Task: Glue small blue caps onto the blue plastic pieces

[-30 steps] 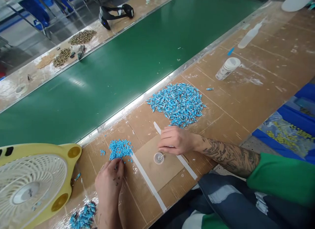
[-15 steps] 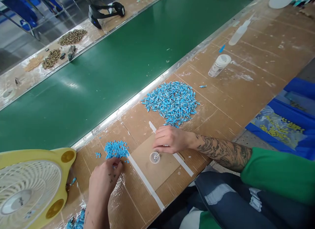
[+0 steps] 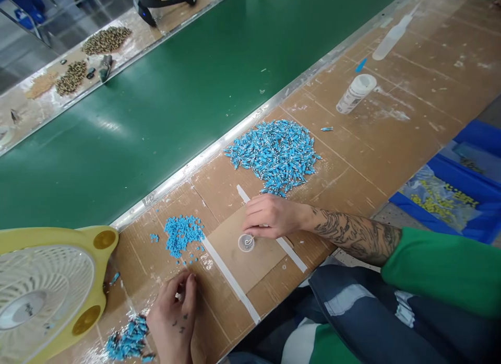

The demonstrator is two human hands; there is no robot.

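Observation:
My left hand (image 3: pixel 174 314) is over the cardboard between two blue heaps, fingers curled towards the thumb; a pale speck shows in the curl, too small to name. Above it is a scatter of tiny blue rings (image 3: pixel 182 233). To its left lies a small heap of blue pieces (image 3: pixel 129 338). My right hand (image 3: pixel 270 216) is closed at the upper right of a small round clear dish (image 3: pixel 246 243) with a white curl-shaped mark. What its fingertips pinch is hidden. The dish sits on a brown card sheet (image 3: pixel 238 272). Behind this hand is a large heap of slim blue pieces (image 3: pixel 277 155).
White tape strips (image 3: pixel 229 280) run along the card. A yellow-framed fan (image 3: pixel 90 280) lies at the left. Beyond the table is a green conveyor belt (image 3: pixel 156 108). A white bottle (image 3: pixel 356 94) lies at the right, past one loose blue piece (image 3: pixel 326 129). Blue bins (image 3: pixel 469 191) stand below.
My left hand has drawn back towards me from the blue rings, uncovering their near edge. My right hand stays by the dish. The camera view has shifted a little.

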